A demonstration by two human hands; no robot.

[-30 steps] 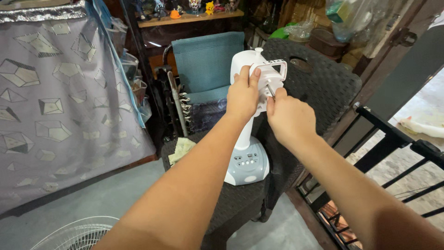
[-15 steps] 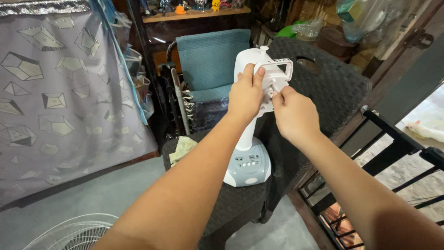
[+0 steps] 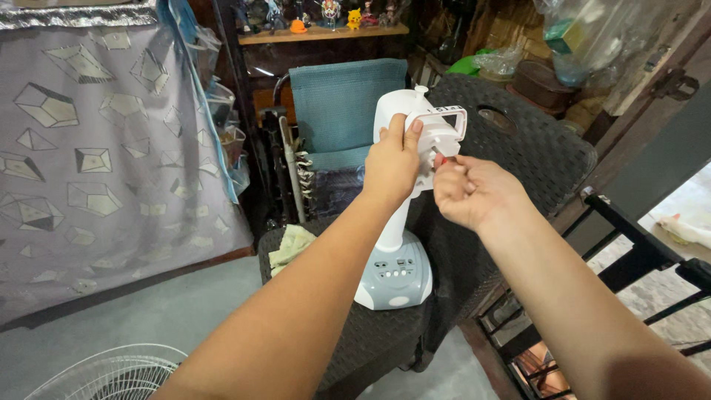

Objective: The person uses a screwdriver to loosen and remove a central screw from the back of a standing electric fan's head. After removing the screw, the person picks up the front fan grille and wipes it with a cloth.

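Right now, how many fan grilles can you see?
1: a white wire grille lies on the floor at the lower left, cut off by the frame edge. Another may be out of view. The left hand steadies the fan motor head.

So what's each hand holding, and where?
Left hand grips the white fan body at its motor head. Right hand pinches at the front; what cannot be told.

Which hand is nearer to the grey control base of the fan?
Left. The left hand grips the white fan body directly above the base; the right hand is up beside the motor head, further right.

Right hand (image 3: pixel 474 192) has turned palm-up at the fan motor (image 3: pixel 415 118).
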